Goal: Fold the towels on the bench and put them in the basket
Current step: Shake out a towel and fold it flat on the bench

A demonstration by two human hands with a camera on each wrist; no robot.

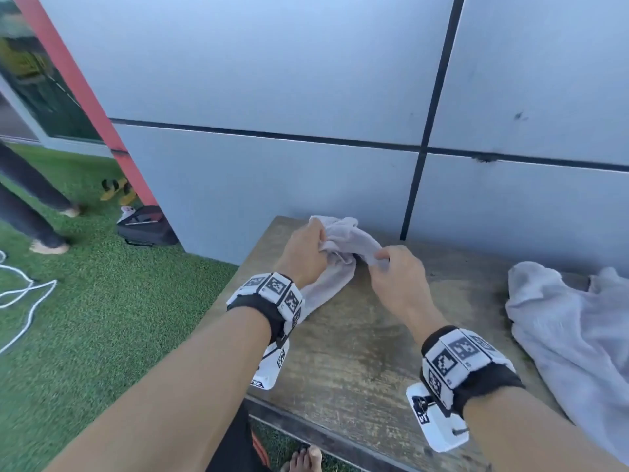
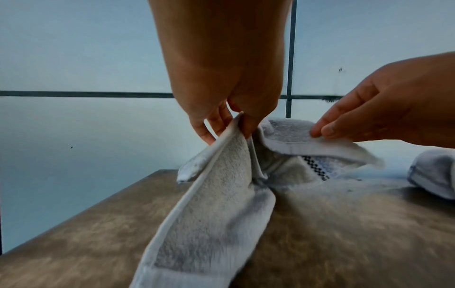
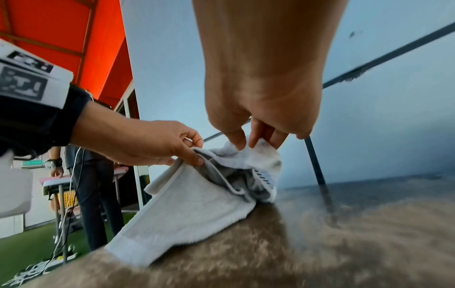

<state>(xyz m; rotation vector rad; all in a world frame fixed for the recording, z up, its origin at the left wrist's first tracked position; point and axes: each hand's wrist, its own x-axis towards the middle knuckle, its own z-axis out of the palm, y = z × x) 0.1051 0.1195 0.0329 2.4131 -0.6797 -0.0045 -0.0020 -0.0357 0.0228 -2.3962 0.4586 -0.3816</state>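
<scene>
A small grey towel (image 1: 335, 264) (image 2: 221, 194) (image 3: 192, 200) lies crumpled near the far left corner of the wooden bench (image 1: 360, 352). My left hand (image 1: 306, 253) (image 2: 229, 124) (image 3: 182, 152) pinches its hemmed edge and lifts it off the bench. My right hand (image 1: 384, 264) (image 2: 322, 132) (image 3: 246, 144) pinches another edge of the same towel, just to the right. A patterned band shows in the folds between the hands. A second, larger grey towel (image 1: 571, 332) (image 2: 433, 173) lies rumpled on the bench at the right. No basket is in view.
A grey panelled wall (image 1: 306, 97) stands right behind the bench. Left of the bench is green turf (image 1: 102, 318) with a black bag (image 1: 146, 226), sandals (image 1: 117, 190), a white cable (image 1: 23, 294) and another person's bare feet (image 1: 51, 247).
</scene>
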